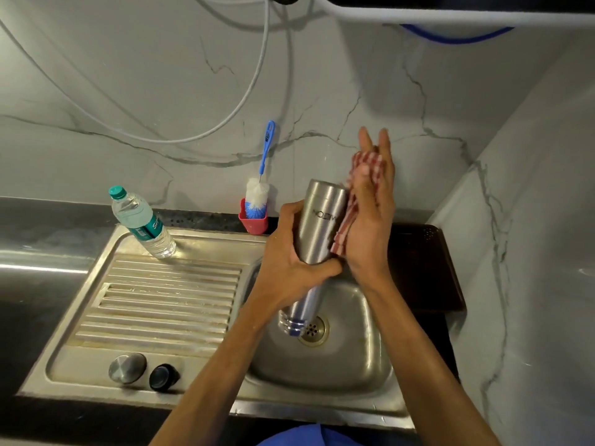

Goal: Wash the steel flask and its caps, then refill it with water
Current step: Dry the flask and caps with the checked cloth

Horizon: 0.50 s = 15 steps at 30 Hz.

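The steel flask (317,226) is held upside down over the sink basin (357,358), its threaded mouth pointing at the drain (314,329). My left hand (289,255) grips the flask around its middle. My right hand (370,217) presses a red-and-white checked cloth (349,214) flat against the flask's right side, fingers stretched upward. A steel cap (127,367) and a black inner cap (163,377) stand side by side on the near edge of the ribbed drainboard (161,304).
A plastic water bottle (141,222) with a green cap stands at the drainboard's back corner. A blue-handled bottle brush (259,188) rests in a red holder (254,222) against the marble wall. A dark counter lies right of the sink, and a white hose loops on the wall.
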Motion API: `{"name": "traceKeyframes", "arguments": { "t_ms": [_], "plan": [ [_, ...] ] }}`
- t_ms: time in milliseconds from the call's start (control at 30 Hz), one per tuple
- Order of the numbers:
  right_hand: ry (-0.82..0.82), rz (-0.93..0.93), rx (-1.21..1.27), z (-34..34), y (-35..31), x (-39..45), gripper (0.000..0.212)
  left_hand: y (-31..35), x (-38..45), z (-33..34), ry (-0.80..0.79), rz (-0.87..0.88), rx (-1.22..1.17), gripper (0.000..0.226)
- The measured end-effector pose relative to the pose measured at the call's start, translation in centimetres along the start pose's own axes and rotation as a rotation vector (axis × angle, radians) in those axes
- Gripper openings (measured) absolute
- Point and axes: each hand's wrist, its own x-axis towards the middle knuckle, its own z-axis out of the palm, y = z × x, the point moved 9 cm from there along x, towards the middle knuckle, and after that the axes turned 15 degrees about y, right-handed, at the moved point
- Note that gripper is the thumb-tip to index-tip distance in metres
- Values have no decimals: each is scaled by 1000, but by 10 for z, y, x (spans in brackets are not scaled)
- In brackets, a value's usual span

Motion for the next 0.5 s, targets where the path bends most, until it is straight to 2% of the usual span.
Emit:
{"name": "traceKeyframes", "arguments": {
  "t_ms": [100, 167, 233, 333, 367, 433, 500],
  "plan": [
    [-8, 267, 148, 2, 13, -9, 51, -2, -1, 0, 19, -114, -175, 89],
    [-26, 314, 132, 2, 13, -18, 43, -4, -4, 1, 9, -183, -257, 82],
    [-63, 307, 56, 2, 10, -24, 36, -7, -8, 0, 18, -234, -304, 74],
    [-181, 229, -144, 5, 4, -33, 42, -20, -9, 0, 52, -355, -425, 87],
    [-254, 175, -244, 8, 4, -41, 50, -15, -10, 1, 62, -401, -510, 87],
    [-390, 57, -448, 11, 13, -60, 71, -9, -10, 5, 69, -533, -677, 71],
    [-432, -22, -554, 10, 22, -74, 80, -11, -3, 6, 94, -612, -745, 59]
  ]
}}
